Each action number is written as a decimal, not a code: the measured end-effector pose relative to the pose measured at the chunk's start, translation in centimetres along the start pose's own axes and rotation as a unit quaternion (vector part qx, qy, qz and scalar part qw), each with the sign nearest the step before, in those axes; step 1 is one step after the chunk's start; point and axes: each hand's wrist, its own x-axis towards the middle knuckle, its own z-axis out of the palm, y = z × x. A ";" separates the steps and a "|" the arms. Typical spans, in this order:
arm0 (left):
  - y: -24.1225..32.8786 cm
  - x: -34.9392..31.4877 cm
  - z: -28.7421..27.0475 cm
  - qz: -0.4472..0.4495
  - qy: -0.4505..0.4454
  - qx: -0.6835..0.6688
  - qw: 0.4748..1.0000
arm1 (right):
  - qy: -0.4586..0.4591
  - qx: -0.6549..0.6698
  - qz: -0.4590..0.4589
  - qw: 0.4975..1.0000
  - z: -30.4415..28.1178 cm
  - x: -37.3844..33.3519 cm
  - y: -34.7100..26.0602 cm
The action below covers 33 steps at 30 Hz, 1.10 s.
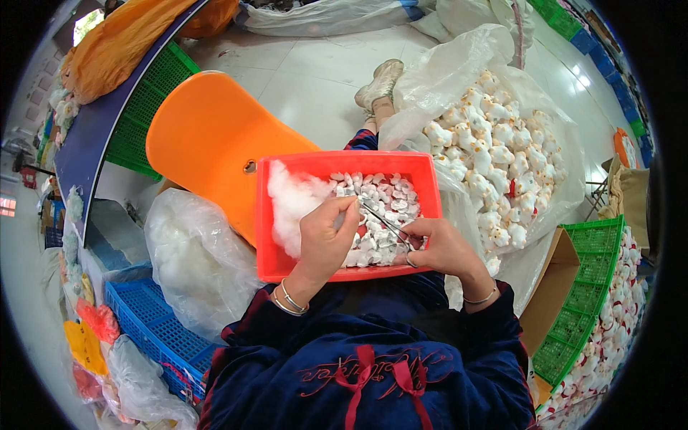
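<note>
A red plastic tub (432,190) rests on my lap, holding several small white and grey pieces (394,197) and, at its left, a mound of white fluffy stuffing (289,208). Over the middle of the tub, my left hand (322,233) is closed in a pinch; whatever sits between its fingertips is too small to make out. My right hand (438,247) grips the ring handles of metal forceps (385,221). The tips of the forceps reach to the left fingertips.
On the right, a large clear bag (430,82) holds several small stuffed white toys (494,154). An orange chair (208,136) stands ahead on the left, near a plastic bag of stuffing (193,251). Blue crates (154,315) and a green crate (584,287) flank me.
</note>
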 end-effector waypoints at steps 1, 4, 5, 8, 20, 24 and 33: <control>0.0 0.1 -0.4 -0.012 -0.018 0.005 1.000 | -0.001 -0.009 0.007 1.000 -0.1 0.0 0.2; 1.2 1.4 -1.7 -0.236 -0.021 -0.157 0.959 | -0.035 -0.021 -0.005 0.999 -1.1 -0.4 -0.3; 1.4 1.8 -2.1 -0.263 -0.086 -0.175 0.945 | -0.046 -0.016 -0.017 0.999 -1.4 -0.4 -0.3; 2.6 2.6 -2.1 -0.296 -0.288 -0.203 0.888 | -0.075 -0.003 -0.038 0.996 -2.1 -0.6 -0.5; 2.4 3.5 -5.1 -0.298 -0.340 -0.217 0.865 | -0.121 0.001 -0.003 0.993 -2.6 -1.8 -1.0; 2.3 3.2 -6.4 -0.233 -0.306 -0.148 0.911 | -0.120 -0.012 -0.011 0.993 -3.3 -2.7 -0.2; 2.8 4.5 -4.6 -0.134 -0.373 -0.092 0.914 | -0.109 0.012 0.012 0.994 -4.4 -2.1 -0.4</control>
